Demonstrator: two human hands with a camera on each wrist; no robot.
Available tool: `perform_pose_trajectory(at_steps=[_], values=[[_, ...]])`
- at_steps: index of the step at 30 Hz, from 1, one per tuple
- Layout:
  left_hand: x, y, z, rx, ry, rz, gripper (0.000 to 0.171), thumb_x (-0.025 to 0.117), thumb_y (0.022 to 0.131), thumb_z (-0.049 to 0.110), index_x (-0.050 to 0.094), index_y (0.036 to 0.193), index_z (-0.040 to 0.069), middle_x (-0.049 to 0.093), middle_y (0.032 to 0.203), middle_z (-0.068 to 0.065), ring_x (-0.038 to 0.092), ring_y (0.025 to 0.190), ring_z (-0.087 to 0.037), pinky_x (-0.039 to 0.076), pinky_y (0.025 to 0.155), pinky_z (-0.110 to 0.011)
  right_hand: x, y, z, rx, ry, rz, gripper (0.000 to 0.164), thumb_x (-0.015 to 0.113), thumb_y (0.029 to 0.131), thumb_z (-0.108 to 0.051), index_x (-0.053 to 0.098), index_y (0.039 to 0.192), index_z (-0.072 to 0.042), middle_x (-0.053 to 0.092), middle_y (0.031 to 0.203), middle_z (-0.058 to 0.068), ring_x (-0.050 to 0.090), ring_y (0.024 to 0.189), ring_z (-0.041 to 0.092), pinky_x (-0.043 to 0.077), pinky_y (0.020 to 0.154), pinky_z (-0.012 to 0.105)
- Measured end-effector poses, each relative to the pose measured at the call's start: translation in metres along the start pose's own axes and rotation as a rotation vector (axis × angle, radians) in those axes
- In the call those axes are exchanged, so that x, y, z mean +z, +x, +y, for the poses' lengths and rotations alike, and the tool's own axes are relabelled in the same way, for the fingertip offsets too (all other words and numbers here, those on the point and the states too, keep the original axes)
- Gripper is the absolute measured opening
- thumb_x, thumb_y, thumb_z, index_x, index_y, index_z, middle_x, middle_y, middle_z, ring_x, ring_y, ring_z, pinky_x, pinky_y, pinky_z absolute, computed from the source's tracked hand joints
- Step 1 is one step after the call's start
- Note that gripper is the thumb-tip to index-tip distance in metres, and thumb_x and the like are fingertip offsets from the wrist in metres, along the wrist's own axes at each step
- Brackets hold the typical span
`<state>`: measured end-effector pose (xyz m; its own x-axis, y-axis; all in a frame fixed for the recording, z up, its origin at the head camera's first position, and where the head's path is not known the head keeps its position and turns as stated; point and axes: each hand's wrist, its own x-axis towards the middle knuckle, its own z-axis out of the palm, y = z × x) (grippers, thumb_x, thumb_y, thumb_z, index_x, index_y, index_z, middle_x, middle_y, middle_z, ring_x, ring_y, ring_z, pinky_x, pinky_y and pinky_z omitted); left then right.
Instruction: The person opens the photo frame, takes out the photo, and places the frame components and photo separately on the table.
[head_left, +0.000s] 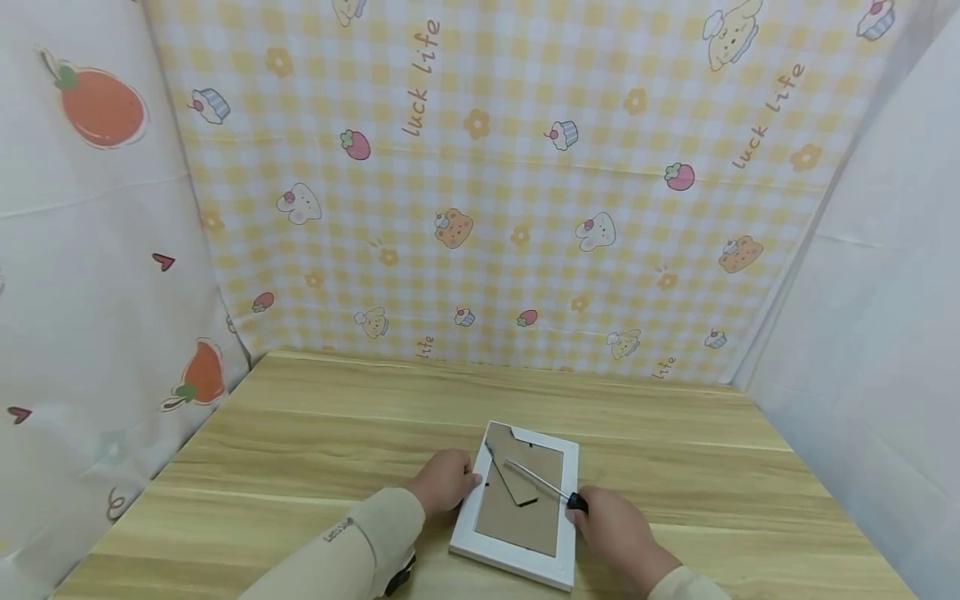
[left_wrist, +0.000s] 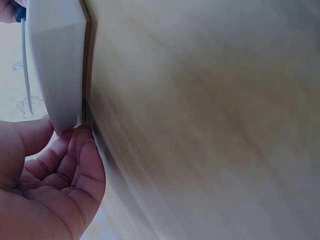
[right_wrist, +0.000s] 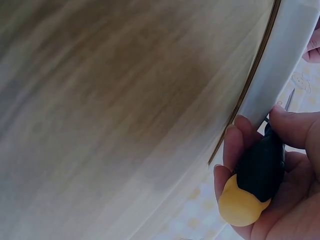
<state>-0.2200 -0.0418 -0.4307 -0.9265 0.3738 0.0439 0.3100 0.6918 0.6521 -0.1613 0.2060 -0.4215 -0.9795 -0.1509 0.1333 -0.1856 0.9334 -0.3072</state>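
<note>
A white picture frame shows its back, with a brown backing board set inside the rim. A dark bent line runs across the board, and small black tabs sit along its edges. My left hand pinches the frame's left side, thumb on top and fingertips at the lower edge in the left wrist view. In my right hand is a screwdriver with a black handle and a yellow end. Its metal shaft slants over the board. Right fingertips meet the frame's right side.
Beneath lies a wood-grain table. A yellow checked cloth with cartoon prints hangs behind it, and pale cloths hang at the left and right.
</note>
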Motion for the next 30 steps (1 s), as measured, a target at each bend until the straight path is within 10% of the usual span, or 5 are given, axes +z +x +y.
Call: perform_pose_trajectory(at_steps=[30], values=[[-0.001, -0.013, -0.003, 0.018, -0.001, 0.019, 0.037, 0.066, 0.09, 0.011, 0.045, 0.06, 0.009, 0.039, 0.054, 0.004, 0.038, 0.05, -0.01, 0.033, 0.047, -0.024, 0.001, 0.013, -0.001, -0.034, 0.008, -0.006, 0.015, 0.071, 0.086, -0.017, 0.061, 0.081, -0.006, 0.054, 0.066, -0.001, 0.044, 0.059, 0.014, 0.039, 0.051, 0.033]])
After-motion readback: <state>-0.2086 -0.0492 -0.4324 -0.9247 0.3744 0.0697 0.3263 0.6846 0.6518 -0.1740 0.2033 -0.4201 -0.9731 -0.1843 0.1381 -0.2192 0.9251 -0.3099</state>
